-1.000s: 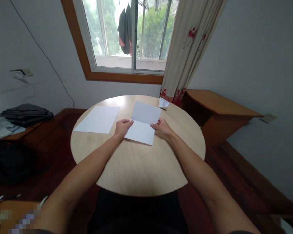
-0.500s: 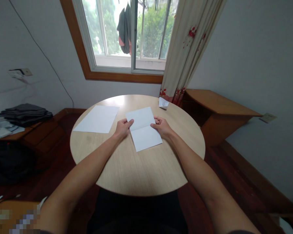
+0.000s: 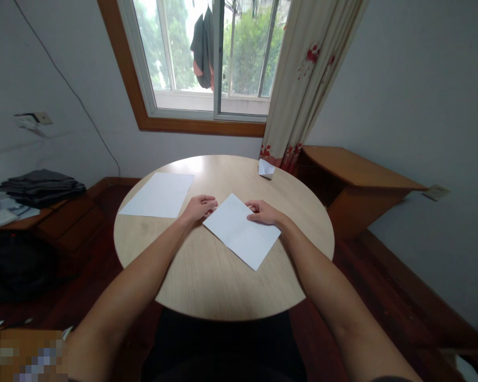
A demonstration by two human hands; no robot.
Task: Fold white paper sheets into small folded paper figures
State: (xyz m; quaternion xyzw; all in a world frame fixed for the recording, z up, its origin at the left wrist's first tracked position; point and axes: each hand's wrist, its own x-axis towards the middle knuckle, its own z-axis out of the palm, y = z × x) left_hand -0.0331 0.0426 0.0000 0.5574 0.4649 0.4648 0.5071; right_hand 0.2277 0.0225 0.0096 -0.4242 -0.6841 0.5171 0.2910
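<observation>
Paper (image 3: pixel 235 236) is at the centre of the table (image 3: pixel 191 281), pinched at its one-o'clock edge by the right hand (image 3: pixel 265 213), thumb uppermost. The left hand (image 3: pixel 199 207) curls loosely at its ten o'clock; whether they touch, I cannot tell. Another sheet (image 3: pixel 159 195) lies at the table's ten o'clock, a folded piece (image 3: pixel 266 169) at one.

The held sheet (image 3: pixel 237 236) looks like smooth, matt paper, the tabletop (image 3: pixel 207 276) like faintly glossy wood, the curtain (image 3: pixel 298 90) like cloth.
</observation>
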